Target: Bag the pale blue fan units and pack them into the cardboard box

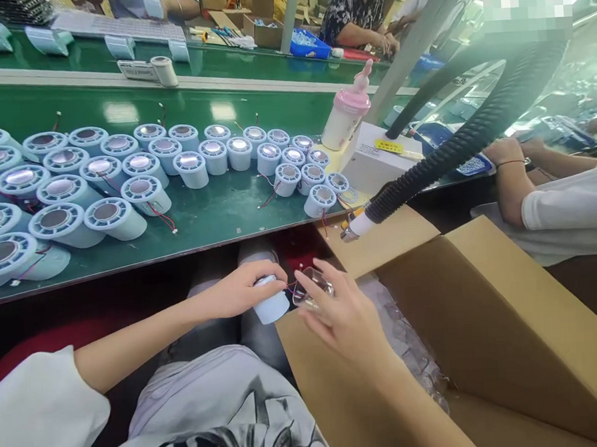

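My left hand [254, 286] is closed round a light blue plastic cylinder [273, 308], held over my lap below the table's front edge. Thin red and dark wires come out on its right side. Just right of it, my right hand [335, 308] has its fingers curled about a small clear plastic cup-like piece [312, 288]. The two pieces are close together; whether they touch I cannot tell. On the green table [212, 211] stand many similar light blue cylinders [115, 216], round vented faces up, several with loose red wires.
An open cardboard box [482, 294] at my right holds clear plastic pieces [401, 331]. A black corrugated hose [449, 149] hangs over the table's right end, near a white box [380, 159] and a pink-lidded bottle [345, 114]. Other people work across and to the right.
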`<state>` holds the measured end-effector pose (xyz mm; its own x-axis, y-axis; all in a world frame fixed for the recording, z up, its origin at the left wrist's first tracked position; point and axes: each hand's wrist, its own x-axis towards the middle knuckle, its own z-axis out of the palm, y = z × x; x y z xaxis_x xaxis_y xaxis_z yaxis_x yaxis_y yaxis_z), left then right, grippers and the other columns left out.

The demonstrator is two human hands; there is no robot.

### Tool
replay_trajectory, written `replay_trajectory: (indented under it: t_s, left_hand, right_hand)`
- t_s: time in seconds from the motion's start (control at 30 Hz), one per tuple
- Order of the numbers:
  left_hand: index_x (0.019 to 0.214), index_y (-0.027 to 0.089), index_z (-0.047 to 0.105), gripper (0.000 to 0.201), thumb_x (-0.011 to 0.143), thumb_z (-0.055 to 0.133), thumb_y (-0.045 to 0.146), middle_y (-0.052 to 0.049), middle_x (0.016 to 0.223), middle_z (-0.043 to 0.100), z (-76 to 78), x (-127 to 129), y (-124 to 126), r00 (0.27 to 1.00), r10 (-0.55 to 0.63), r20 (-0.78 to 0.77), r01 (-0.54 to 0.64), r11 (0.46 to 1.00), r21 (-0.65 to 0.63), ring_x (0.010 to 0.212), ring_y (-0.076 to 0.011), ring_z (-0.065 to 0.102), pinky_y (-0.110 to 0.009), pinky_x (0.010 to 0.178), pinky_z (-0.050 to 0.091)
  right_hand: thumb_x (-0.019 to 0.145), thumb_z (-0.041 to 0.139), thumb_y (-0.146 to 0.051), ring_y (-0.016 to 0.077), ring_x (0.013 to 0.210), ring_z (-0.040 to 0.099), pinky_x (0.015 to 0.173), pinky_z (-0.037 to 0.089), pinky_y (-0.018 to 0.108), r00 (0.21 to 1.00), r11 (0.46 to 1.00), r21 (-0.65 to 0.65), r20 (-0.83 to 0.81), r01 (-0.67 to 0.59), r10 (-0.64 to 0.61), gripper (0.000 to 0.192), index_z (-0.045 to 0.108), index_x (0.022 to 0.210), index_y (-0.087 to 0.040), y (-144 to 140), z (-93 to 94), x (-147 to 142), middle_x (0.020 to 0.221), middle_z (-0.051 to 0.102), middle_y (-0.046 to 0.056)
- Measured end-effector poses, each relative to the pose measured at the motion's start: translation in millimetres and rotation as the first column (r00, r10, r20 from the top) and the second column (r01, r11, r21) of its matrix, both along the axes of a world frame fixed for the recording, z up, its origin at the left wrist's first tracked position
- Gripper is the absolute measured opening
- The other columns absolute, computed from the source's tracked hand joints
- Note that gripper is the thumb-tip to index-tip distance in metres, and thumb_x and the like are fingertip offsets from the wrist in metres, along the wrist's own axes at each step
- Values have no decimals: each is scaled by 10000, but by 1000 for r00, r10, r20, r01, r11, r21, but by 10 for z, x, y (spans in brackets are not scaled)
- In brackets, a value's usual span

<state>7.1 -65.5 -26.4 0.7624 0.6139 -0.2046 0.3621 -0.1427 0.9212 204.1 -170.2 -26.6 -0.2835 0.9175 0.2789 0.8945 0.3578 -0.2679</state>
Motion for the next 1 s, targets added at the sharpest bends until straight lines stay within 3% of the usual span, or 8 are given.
replay_trajectory:
  t_s: [0.13,0.23,0.37,0.57,0.63,0.77,0.87,1.0]
  left_hand:
    - [936,171,628,171,860,568,312,-32,942,587,-15,-36,-49,998,-18,67,0,968,253,899,-156,546,-286,833,423]
    - [1016,193,631,373,726,727,408,-34,967,569,-93,-77,-44,990,7,139,-46,959,281,908,-169,553,-293,821,447]
    - [1123,240,653,601,583,816,448,-93,1141,528,-237,-117,-2,989,-48,139,-1,944,331,1086,-255,525,-406,937,445]
    - [1292,225,534,658,686,770,324,-128,1257,573,-289,-138,-50,953,-116,279,112,993,30,1121,-259,569,-375,904,505]
    - [1294,205,518,659,692,768,303,-119,1248,580,-256,-140,-97,955,9,297,42,986,-163,1082,-234,593,-339,873,527]
    - [1316,217,480,641,736,732,321,-112,1208,589,-193,-154,-173,944,153,292,-11,900,-436,920,-192,638,-295,702,569]
    - [1327,271,488,627,748,722,327,-103,1230,583,-164,-182,-189,949,101,299,24,922,-387,902,-193,640,-241,610,547]
    - [1335,285,500,703,690,778,257,-96,1289,579,-136,-218,-183,941,-2,337,64,983,-173,1085,-233,603,-290,851,519]
  right_hand:
    - [714,650,-78,280,1081,554,841,529,410,976,973,-226,-219,-35,-16,235,663,909,-207,152,-117,-103,1274,519,121]
    - [730,694,-182,213,1014,577,845,509,336,833,935,-346,-537,-76,-131,75,620,730,-191,164,-81,-104,1100,552,85]
    - [825,584,-290,185,894,598,705,499,287,623,900,-435,-711,-27,-325,243,578,607,-182,151,-36,-104,970,567,67]
    - [810,623,-294,219,930,656,777,532,337,397,903,-425,-842,-70,-366,238,626,592,-196,176,-69,-55,968,677,65]
    - [771,686,-276,254,1052,636,864,530,384,475,925,-360,-839,-120,-265,58,692,757,-220,155,-70,-41,1111,679,74]
    - [723,745,-181,258,1170,580,964,496,400,787,978,-174,-617,-111,-21,415,636,1118,-251,50,-78,-45,1307,587,101]
    - [756,724,-182,240,1161,590,938,520,362,813,985,-122,-581,-119,26,406,593,1134,-255,-19,-93,-47,1308,587,101]
    - [742,749,-234,245,1144,600,920,542,361,753,969,-206,-658,-137,-33,423,574,1126,-257,-47,-79,-30,1257,621,85]
